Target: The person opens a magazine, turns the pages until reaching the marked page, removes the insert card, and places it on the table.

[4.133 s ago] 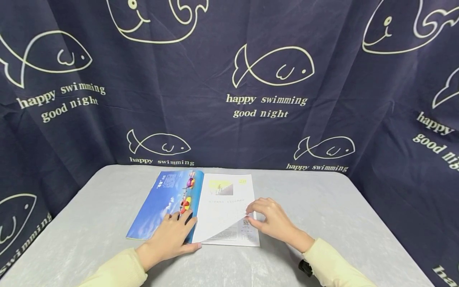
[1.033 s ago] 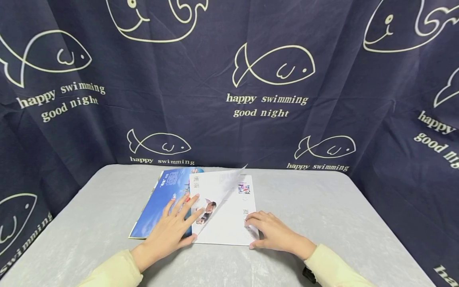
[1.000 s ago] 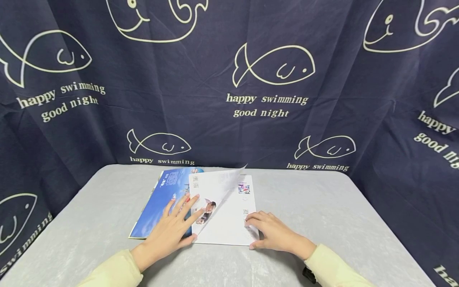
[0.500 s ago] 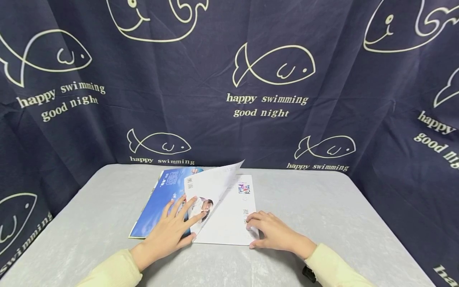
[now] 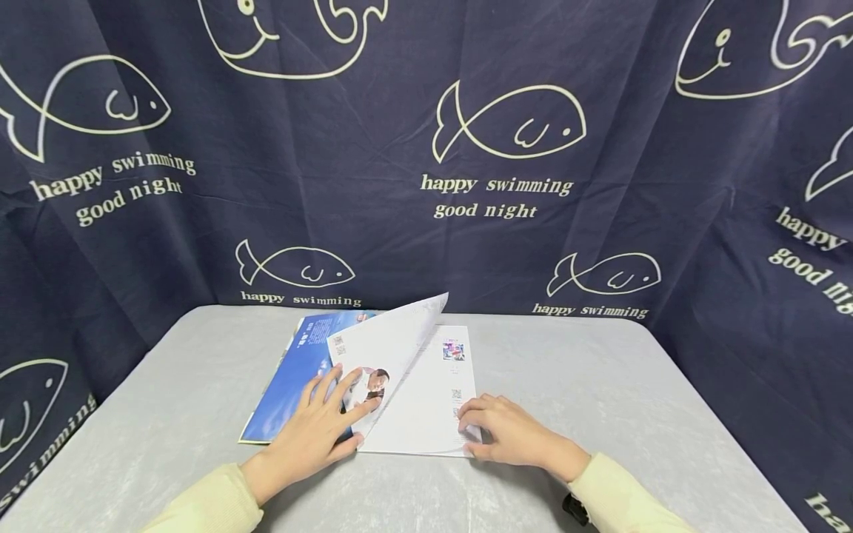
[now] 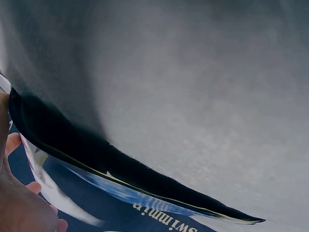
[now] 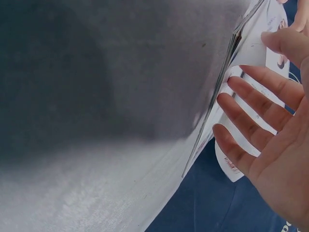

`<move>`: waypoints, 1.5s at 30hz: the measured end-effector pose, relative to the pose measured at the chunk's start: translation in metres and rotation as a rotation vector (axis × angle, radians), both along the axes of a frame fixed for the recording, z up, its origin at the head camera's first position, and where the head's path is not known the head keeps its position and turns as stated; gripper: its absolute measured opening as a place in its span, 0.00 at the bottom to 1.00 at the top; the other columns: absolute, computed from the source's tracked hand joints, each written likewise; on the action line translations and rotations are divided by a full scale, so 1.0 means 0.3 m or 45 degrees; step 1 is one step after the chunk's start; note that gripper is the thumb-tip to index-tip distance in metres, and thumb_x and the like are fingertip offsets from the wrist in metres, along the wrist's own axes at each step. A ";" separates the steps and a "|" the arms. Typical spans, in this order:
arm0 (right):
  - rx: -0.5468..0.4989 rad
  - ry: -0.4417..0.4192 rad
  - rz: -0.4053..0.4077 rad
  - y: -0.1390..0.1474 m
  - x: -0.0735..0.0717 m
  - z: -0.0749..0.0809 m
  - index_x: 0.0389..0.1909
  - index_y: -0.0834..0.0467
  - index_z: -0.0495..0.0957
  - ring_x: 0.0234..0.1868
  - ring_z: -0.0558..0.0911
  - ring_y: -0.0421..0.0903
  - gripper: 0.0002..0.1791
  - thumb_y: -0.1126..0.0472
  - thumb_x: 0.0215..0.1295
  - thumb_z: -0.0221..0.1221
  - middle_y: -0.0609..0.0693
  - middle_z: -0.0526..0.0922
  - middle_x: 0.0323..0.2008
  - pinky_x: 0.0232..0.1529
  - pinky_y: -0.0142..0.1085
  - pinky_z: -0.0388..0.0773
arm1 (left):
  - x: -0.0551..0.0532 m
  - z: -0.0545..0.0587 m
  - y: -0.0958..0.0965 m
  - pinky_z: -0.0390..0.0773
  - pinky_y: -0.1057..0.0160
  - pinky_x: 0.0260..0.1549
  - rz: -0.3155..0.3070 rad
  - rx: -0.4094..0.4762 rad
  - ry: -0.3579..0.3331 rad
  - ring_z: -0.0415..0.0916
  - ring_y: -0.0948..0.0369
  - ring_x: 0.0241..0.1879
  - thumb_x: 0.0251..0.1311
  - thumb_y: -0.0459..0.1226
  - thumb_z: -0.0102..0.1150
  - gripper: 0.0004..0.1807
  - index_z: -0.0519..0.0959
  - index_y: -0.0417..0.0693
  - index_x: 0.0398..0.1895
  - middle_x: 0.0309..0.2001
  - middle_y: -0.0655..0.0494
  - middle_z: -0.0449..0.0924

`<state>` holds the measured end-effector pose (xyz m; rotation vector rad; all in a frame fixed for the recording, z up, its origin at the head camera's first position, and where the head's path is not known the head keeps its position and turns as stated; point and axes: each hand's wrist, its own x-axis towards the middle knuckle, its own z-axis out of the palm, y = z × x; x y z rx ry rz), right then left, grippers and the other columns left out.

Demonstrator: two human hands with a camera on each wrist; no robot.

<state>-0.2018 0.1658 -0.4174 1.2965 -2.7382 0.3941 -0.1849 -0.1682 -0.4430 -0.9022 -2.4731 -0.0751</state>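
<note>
An open magazine (image 5: 426,422) lies on the table, its blue left-hand page (image 5: 286,385) flat. A white leaf (image 5: 383,333) stands partly lifted and leans left over the blue page. My left hand (image 5: 309,433) rests with spread fingers across the blue page and the lower part of that leaf, near the spine. At the lower right corner of the white right-hand page, my right hand (image 5: 509,433) touches the paper, its fingers loosely bent. In the right wrist view, a gap separates the thumb from the fingers (image 7: 256,104) beside the magazine's edge.
A grey cloth covers the table (image 5: 600,385). Dark blue curtains (image 5: 400,185) with fish drawings hang behind it and on both sides. A small black object (image 5: 574,509) is at the right wrist by the sleeve cuff.
Several seconds ago my right hand lifted a page corner; now it is lower, at the magazine's corner. Over the last second the raised leaf has swung further left, while both hands stayed nearly still.
</note>
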 end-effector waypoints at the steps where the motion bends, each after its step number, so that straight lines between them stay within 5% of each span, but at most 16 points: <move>1: -0.006 0.005 0.003 0.000 0.000 0.000 0.35 0.50 0.79 0.45 0.75 0.42 0.10 0.53 0.50 0.62 0.44 0.80 0.45 0.46 0.38 0.71 | 0.000 -0.001 -0.001 0.57 0.36 0.52 0.000 0.003 -0.001 0.54 0.39 0.64 0.51 0.52 0.57 0.29 0.69 0.64 0.60 0.66 0.44 0.58; 16: -0.019 0.040 0.000 0.002 0.001 0.000 0.34 0.51 0.80 0.43 0.76 0.41 0.10 0.58 0.47 0.61 0.44 0.81 0.43 0.43 0.36 0.71 | 0.009 -0.005 -0.008 0.58 0.42 0.55 -0.006 0.016 -0.063 0.59 0.49 0.64 0.53 0.55 0.55 0.30 0.70 0.52 0.57 0.65 0.45 0.61; 33: -0.013 0.043 -0.021 0.005 -0.004 0.001 0.33 0.51 0.80 0.44 0.76 0.41 0.09 0.58 0.47 0.62 0.43 0.81 0.42 0.43 0.35 0.70 | 0.016 -0.005 -0.010 0.60 0.43 0.56 0.017 -0.008 -0.157 0.64 0.52 0.61 0.55 0.57 0.52 0.33 0.66 0.50 0.61 0.64 0.45 0.63; 45: -0.013 0.047 -0.032 0.008 -0.007 0.003 0.33 0.51 0.80 0.43 0.76 0.41 0.10 0.59 0.47 0.61 0.42 0.81 0.41 0.43 0.35 0.70 | 0.016 -0.004 -0.012 0.64 0.46 0.51 -0.006 -0.010 -0.056 0.70 0.53 0.54 0.54 0.55 0.54 0.32 0.68 0.52 0.61 0.61 0.44 0.66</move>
